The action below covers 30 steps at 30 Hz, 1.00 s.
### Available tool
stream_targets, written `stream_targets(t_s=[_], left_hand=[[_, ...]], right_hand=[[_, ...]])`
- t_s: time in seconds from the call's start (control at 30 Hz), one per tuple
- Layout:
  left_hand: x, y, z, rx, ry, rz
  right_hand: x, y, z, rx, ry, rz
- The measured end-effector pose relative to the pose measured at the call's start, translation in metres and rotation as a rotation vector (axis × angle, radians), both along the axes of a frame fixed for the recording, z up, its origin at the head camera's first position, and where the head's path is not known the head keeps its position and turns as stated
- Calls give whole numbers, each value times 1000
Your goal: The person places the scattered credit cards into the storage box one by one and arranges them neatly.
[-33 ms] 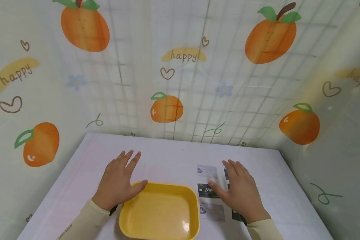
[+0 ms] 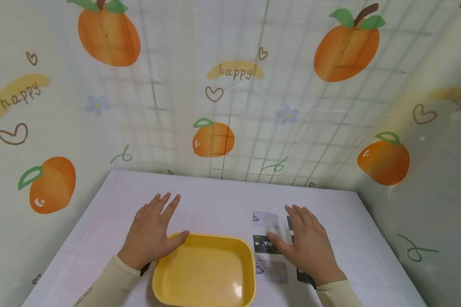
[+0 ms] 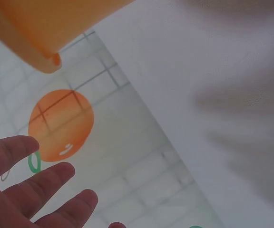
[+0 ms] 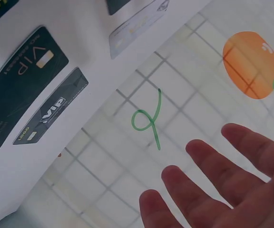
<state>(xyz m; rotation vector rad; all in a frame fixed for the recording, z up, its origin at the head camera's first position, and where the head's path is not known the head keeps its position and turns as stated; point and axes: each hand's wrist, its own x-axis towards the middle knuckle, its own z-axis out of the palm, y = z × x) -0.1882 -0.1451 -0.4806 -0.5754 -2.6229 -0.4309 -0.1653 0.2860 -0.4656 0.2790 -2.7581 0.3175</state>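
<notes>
A yellow plastic tray (image 2: 203, 270) sits empty at the near middle of the white table (image 2: 223, 198). My left hand (image 2: 152, 232) lies flat with fingers spread beside the tray's far left corner, its thumb touching the rim. My right hand (image 2: 306, 244) lies flat and open over a group of cards to the right of the tray. A black VIP card (image 2: 264, 245) is at its thumb, a silver card (image 2: 266, 218) lies beyond and another silver card (image 2: 272, 271) nearer. Dark cards are partly hidden under the hand. The right wrist view shows straight fingers (image 4: 222, 183) and VIP cards (image 4: 25, 78).
Printed sheeting with oranges (image 2: 213, 140) and "happy" lettering walls the table at the back and both sides. The tray's corner (image 3: 42, 33) shows in the left wrist view above my spread fingers (image 3: 37, 183). Bare tabletop stretches behind both hands.
</notes>
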Motion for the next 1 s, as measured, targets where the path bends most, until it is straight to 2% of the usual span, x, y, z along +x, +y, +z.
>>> stream_targets(t_s=[0.2,0.53,0.7,1.0], left_hand=[[0,0,-2,11,-2,2],[-1,-7,-3,37,20,5],[10,-14,-7,54,-11,29],[39,-16,-16,54,-143,49]], right_hand=[[1,1,0,4,-11,-11],[-5,0,1,4,25,6],[-8,-4,1,14,19,47],[-9,-6,-6,49,-69,56]])
